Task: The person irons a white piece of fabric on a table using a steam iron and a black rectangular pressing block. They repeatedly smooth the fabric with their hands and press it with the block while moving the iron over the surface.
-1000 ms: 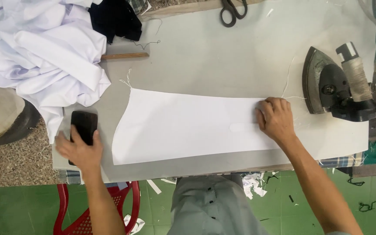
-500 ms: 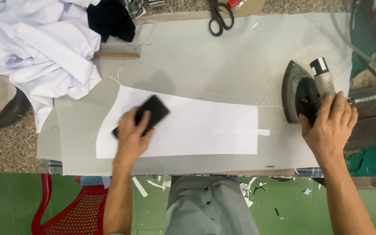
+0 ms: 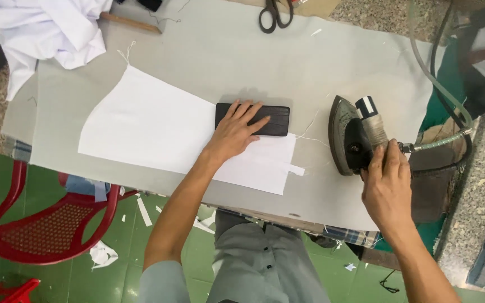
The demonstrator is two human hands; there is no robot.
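A flat white fabric piece [image 3: 141, 129] lies on the grey padded table [image 3: 225, 62]. My left hand [image 3: 236, 130] presses a black rectangular block [image 3: 273, 119] onto the fabric's right end, fingers spread over the block. My right hand [image 3: 387, 188] grips the handle of a steam iron [image 3: 350, 134], which sits on the table just right of the fabric. A hose [image 3: 442, 95] runs from the iron up to the right.
A heap of white garments [image 3: 46, 28] lies at the table's far left. Black scissors [image 3: 274, 14] rest at the far edge. A wooden stick [image 3: 130, 22] lies near the heap. A red plastic chair [image 3: 46, 224] stands on the green floor at lower left, among fabric scraps.
My left hand has slid the black block from the table's left edge across the fabric to its right end. My right hand left the fabric and took hold of the iron.
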